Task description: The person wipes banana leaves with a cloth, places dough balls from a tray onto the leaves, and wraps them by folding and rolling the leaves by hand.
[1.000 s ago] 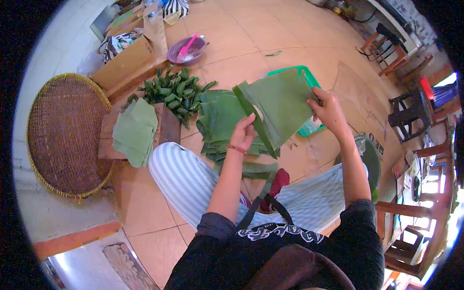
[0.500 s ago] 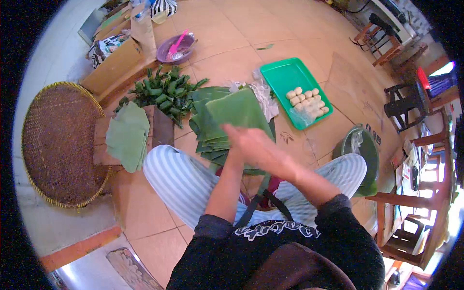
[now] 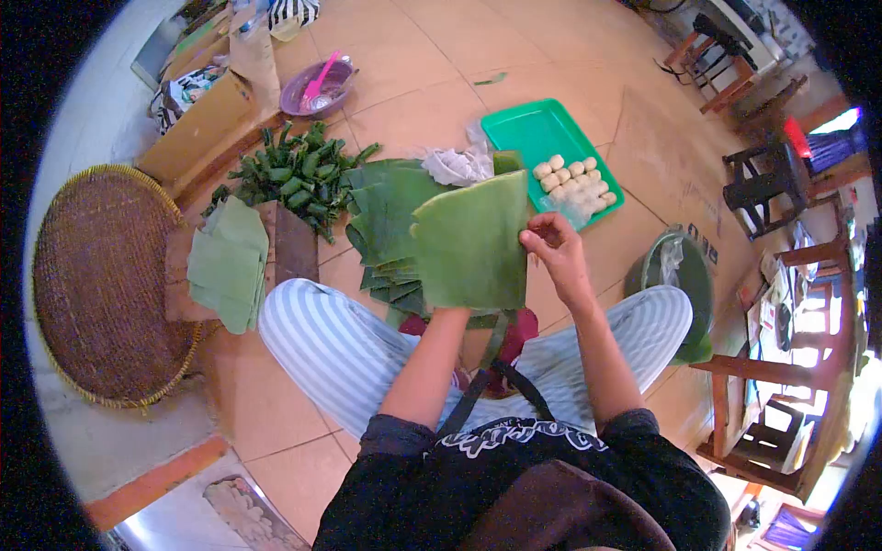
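A squarish green leaf piece (image 3: pixel 470 243) is held up in front of me. My right hand (image 3: pixel 558 250) pinches its right edge between thumb and fingers. The leaf covers my left hand; only the wrist and forearm show below it, so its fingers are hidden. Behind and left of the held leaf lies a stack of darker leaf pieces (image 3: pixel 384 197) on the floor, with a crumpled whitish plastic bag (image 3: pixel 457 167) at its top. Several pale round dough-like pieces (image 3: pixel 577 184) sit in a green tray (image 3: pixel 525 129) beyond my right hand.
Folded leaf bundles (image 3: pixel 301 173) are heaped at the left, near pale leaf pieces (image 3: pixel 230 262) on a board. A woven round tray (image 3: pixel 110 285) lies far left. A purple bowl (image 3: pixel 296 95) stands beyond. A green bucket (image 3: pixel 680 285) is by my right knee; wooden furniture (image 3: pixel 767 370) stands right.
The leaf was first stretched between both hands, then lower under my crossing right hand; now it is raised upright. My right hand has moved right to its edge. The tray's pieces have come into view.
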